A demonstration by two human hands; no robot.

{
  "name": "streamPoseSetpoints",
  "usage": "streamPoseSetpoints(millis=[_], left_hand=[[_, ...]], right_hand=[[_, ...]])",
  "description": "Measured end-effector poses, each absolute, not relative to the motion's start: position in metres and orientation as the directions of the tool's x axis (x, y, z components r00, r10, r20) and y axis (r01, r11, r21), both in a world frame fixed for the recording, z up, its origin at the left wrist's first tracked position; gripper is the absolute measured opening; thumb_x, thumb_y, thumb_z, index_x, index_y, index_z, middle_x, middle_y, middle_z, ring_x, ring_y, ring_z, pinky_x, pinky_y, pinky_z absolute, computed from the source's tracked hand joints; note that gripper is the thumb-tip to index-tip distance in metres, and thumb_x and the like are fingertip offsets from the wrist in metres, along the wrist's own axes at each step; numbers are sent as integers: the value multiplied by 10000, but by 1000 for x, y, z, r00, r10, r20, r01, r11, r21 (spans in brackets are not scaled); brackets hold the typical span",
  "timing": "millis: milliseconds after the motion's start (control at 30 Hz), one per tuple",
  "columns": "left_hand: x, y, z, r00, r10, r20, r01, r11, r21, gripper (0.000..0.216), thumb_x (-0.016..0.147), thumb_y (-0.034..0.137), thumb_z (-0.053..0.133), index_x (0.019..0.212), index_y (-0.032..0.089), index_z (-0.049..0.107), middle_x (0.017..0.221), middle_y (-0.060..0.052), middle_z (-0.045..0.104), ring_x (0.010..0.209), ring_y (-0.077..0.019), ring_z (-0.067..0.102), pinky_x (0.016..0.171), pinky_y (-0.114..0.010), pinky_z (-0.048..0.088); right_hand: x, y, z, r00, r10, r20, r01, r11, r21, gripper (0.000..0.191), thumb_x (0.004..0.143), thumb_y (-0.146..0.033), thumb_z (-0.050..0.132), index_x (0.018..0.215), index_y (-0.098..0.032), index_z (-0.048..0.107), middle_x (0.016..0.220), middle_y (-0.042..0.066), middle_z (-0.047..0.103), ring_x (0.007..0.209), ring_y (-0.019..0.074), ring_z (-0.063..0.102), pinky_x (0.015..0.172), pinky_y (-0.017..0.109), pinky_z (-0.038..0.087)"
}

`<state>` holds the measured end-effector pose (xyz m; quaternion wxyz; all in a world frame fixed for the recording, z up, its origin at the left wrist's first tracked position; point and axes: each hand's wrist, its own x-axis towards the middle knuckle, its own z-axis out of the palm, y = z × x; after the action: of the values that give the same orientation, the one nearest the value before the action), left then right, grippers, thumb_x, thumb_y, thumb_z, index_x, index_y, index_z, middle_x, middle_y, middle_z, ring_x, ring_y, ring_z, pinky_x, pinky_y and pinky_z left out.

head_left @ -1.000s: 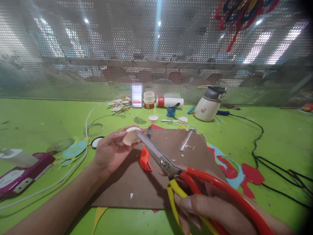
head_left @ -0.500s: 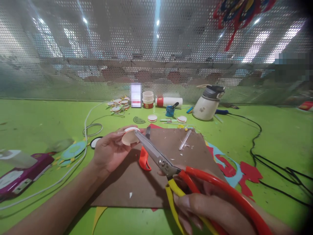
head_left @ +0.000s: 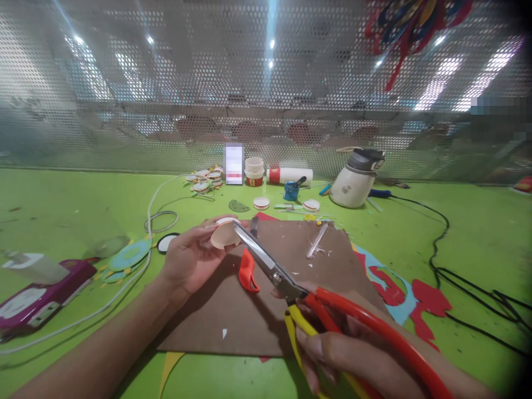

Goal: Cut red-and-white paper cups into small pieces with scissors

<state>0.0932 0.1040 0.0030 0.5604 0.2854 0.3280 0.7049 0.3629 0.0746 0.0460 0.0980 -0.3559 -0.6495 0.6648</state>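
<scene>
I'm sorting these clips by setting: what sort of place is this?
Most likely a craft workbench. The right hand works large scissors at a paper disc held in the left hand, over a brown cardboard sheet on a green table strewn with coloured paper cutouts.

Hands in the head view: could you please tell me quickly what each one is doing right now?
Left hand: closed on a paper cup piece.
Right hand: closed on the scissors.
</scene>
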Motion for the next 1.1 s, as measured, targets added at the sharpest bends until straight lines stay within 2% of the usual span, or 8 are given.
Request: streamPoseSetpoints(millis=[133, 233, 367, 533, 733, 833, 967, 1100], left_hand=[[92, 104, 1, -209, 977, 32, -601, -155, 784, 216, 733, 175, 660, 857, 75, 806, 921, -176, 807, 930, -290, 743, 821, -385, 626], [92, 103, 1, -226, 974, 22, -590, -154, 793, 213, 744, 177, 646, 845, 78, 805, 917, -166, 805, 872, -266, 737, 813, -382, 628], [93, 103, 3, -225, 974, 15, -573, -145, 807, 211, 750, 190, 651, 830, 79, 812, 921, -183, 807, 896, -290, 745, 821, -385, 631], [94, 102, 6, -220, 975, 22, -571, -147, 807, 207, 741, 174, 651, 808, 81, 823, 912, -185, 817, 891, -294, 747, 817, -367, 634], [96, 101, 9, -222, 974, 42, -546, -160, 822, 214, 721, 186, 656, 785, 97, 840, 897, -173, 821, 906, -310, 748, 836, -373, 635], [96, 101, 9, -214, 976, 42, -530, -152, 834, 233, 719, 192, 649, 790, 99, 850, 906, -173, 825, 906, -302, 747, 830, -356, 637], [95, 100, 9, -215, 976, 34, -526, -145, 838, 245, 710, 210, 665, 814, 90, 852, 922, -176, 827, 909, -303, 747, 813, -357, 643], [93, 97, 9, -219, 974, 54, -536, -166, 828, 269, 716, 233, 703, 864, 60, 846, 952, -189, 827, 914, -292, 756, 840, -343, 636]], right_hand=[[366, 74, 42, -719, 587, -371, 297, -223, -928, 249, 905, -414, 621, 787, -195, 624, 724, 5, 600, 681, 135, 573, 572, 218, 440], [366, 75, 42, -730, 568, -380, 316, -213, -924, 291, 924, -429, 600, 762, -188, 616, 721, 7, 581, 692, 137, 560, 598, 228, 438], [365, 72, 45, -737, 613, -284, 305, -72, -950, 332, 961, -444, 565, 732, -205, 543, 673, -18, 547, 639, 122, 529, 590, 242, 408], [362, 71, 47, -716, 677, -171, 274, 46, -961, 221, 961, -377, 569, 806, -225, 528, 689, -50, 536, 606, 103, 503, 543, 237, 376], [359, 76, 56, -745, 660, -97, 344, 255, -904, 178, 929, -300, 562, 763, -236, 553, 691, -34, 537, 640, 135, 506, 585, 256, 452], [365, 71, 54, -699, 712, -67, 383, 294, -876, 154, 961, -300, 527, 891, -241, 650, 798, 5, 631, 756, 178, 588, 694, 285, 521], [376, 67, 43, -709, 702, -72, 412, 329, -850, 210, 977, -322, 559, 1108, -246, 705, 989, 55, 712, 934, 231, 651, 796, 299, 565], [373, 68, 37, -694, 718, -58, 375, 291, -880, 194, 961, -357, 609, 1077, -250, 723, 923, 41, 670, 879, 206, 634, 761, 258, 576]])
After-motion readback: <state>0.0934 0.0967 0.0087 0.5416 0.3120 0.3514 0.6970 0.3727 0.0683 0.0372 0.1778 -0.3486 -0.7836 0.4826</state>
